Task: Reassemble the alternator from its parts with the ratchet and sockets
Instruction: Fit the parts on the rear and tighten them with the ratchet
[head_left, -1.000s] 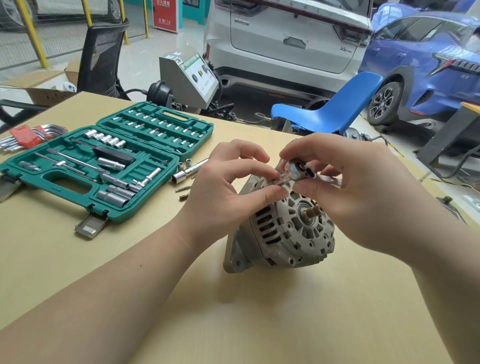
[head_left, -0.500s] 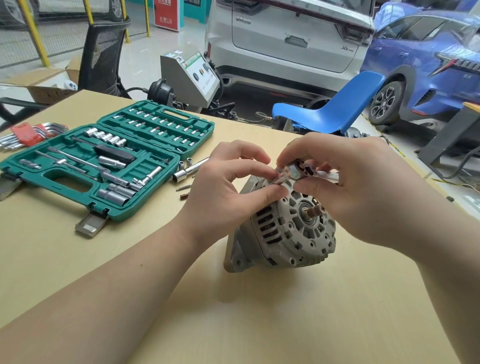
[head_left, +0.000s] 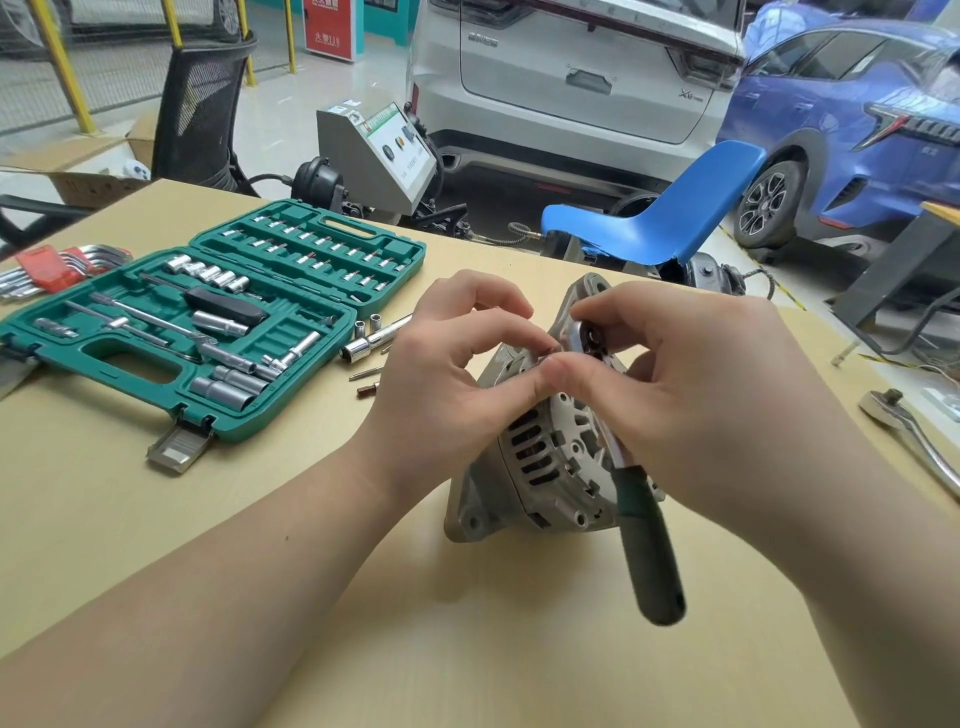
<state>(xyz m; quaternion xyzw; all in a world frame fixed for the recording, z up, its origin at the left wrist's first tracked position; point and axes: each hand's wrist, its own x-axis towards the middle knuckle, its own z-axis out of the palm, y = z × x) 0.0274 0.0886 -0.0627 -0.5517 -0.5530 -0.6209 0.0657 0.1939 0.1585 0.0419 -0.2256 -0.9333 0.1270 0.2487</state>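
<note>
1. Parked behind the pale wooden bench (head_left: 156, 519) are a white car (head_left: 571, 78) and a blue car (head_left: 857, 119); a blue plastic chair (head_left: 665, 218) and a grey machine (head_left: 374, 150) stand between them and the bench's far edge.
2. On the bench, near its middle, the alternator (head_left: 540, 457) rests on its mounting ears with its ribbed, vented face turned toward the viewer.
3. Above the alternator's upper edge, the right hand (head_left: 696, 384) grasps the chrome head of the ratchet (head_left: 647, 545) between curled fingers and thumb; the green handle hangs down and toward the viewer, across the alternator's right side.
4. Meeting it from the other side, the left hand (head_left: 441, 395) pinches a small part at the ratchet head between thumb and forefinger; the part is too hidden to tell what it is.
5. To the left, an open green socket case (head_left: 130, 364) holds sockets and extension bars, with a few loose sockets (head_left: 366, 338) and bits just beside its right edge.
6. Red-holdered hex keys (head_left: 52, 270) lie at the far left, and a second chrome ratchet (head_left: 919, 436) lies near the right edge.
</note>
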